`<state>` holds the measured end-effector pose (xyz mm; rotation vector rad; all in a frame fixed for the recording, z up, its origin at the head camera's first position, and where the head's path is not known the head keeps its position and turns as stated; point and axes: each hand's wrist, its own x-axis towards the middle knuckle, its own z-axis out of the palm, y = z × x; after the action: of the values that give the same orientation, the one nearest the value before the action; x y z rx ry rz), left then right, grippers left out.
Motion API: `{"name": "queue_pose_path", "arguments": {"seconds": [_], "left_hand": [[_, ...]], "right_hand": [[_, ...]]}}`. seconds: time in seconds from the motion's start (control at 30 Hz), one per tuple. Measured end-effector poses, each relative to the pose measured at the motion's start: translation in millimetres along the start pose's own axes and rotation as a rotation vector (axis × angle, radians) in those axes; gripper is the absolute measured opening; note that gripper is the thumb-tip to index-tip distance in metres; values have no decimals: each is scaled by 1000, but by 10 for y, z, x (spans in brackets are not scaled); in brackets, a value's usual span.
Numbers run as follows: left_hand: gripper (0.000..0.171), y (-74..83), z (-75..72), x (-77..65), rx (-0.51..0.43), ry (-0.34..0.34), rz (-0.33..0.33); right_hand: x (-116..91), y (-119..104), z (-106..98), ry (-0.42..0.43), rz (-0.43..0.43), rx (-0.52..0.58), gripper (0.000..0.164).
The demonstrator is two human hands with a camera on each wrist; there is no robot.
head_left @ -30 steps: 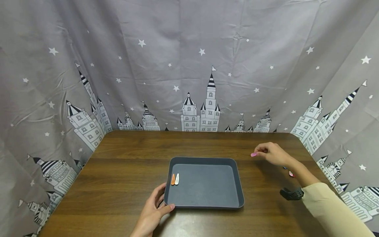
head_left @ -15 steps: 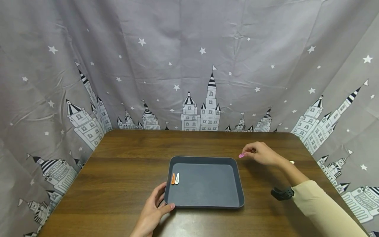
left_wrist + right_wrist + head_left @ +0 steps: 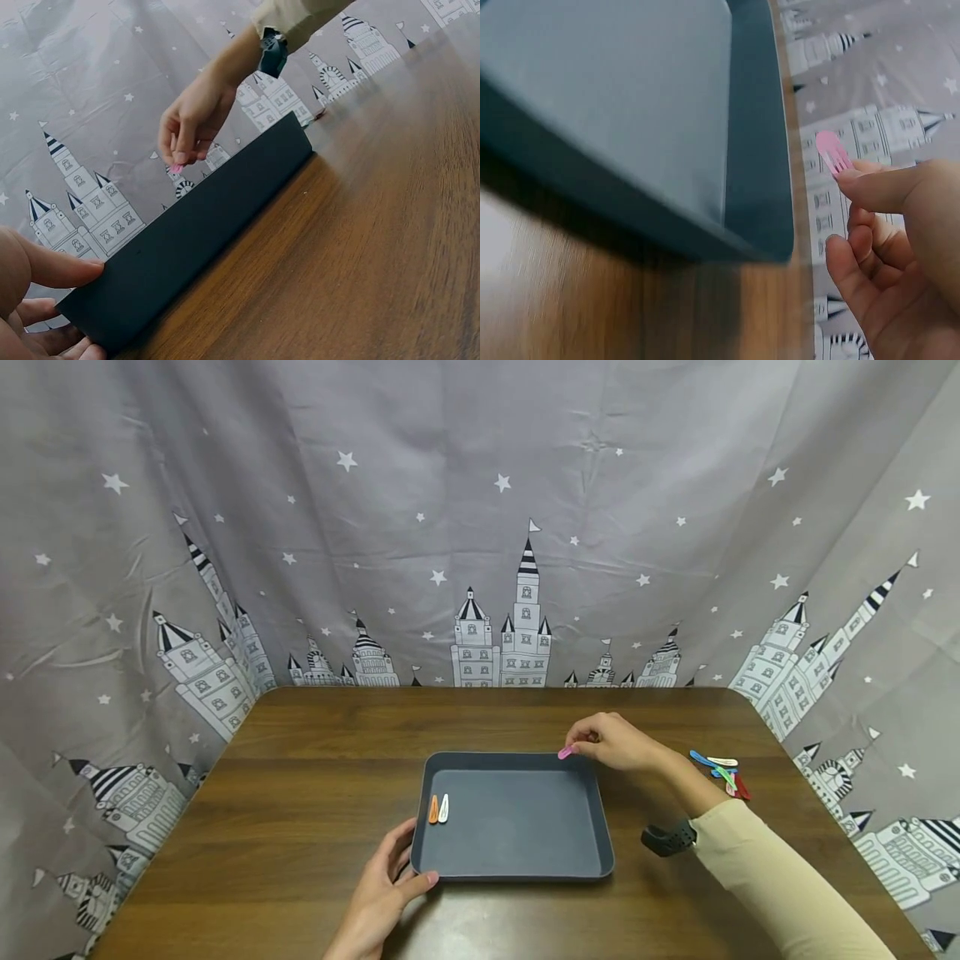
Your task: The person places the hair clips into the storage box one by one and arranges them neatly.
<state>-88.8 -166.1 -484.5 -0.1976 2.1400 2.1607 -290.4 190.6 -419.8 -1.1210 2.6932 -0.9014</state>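
A dark grey rectangular tray (image 3: pixel 517 870) lies on the wooden table. Inside it, near the left wall, an orange snap hair clip (image 3: pixel 433 810) and a white snap hair clip (image 3: pixel 444 808) lie side by side. My left hand (image 3: pixel 382 885) grips the tray's front left corner, thumb on the rim and fingers along the outer side. Between thumb and forefinger, my right hand (image 3: pixel 611 742) pinches a pink snap hair clip (image 3: pixel 832 152). In the head view that clip overlaps the tray's back right rim; the left wrist view shows it raised above the tray wall.
A loose pile of hair clips (image 3: pixel 722 770) in blue, green, white, red and pink lies on the table to the right, beyond the right forearm. A grey curtain (image 3: pixel 495 527) printed with castles and stars hangs behind the table's back edge. A dark band (image 3: pixel 669 838) circles the right wrist.
My right hand has travelled left with the pink hair clip, from the table's right side to the tray's back right corner. The pile of clips has come into view. My left hand stays put.
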Motion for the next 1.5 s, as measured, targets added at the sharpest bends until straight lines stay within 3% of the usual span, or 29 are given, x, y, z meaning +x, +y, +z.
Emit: {"name": "queue_pose_path", "arguments": {"seconds": [0.4, 0.9, 1.13, 1.5], "left_hand": [[82, 9, -8, 5, -5, -1, -8], [82, 4, -11, 3, 0, -7, 1], [83, 16, -15, 20, 7, 4, -21], [83, 23, -28, 42, 23, 1, -52]], "right_hand": [[392, -280, 265, -120, -94, 20, 11], [808, -698, 666, -332, -146, 12, 8], [976, -790, 917, -408, -200, -4, 10], [1070, -833, 1089, -467, -182, -2, 9]]}}
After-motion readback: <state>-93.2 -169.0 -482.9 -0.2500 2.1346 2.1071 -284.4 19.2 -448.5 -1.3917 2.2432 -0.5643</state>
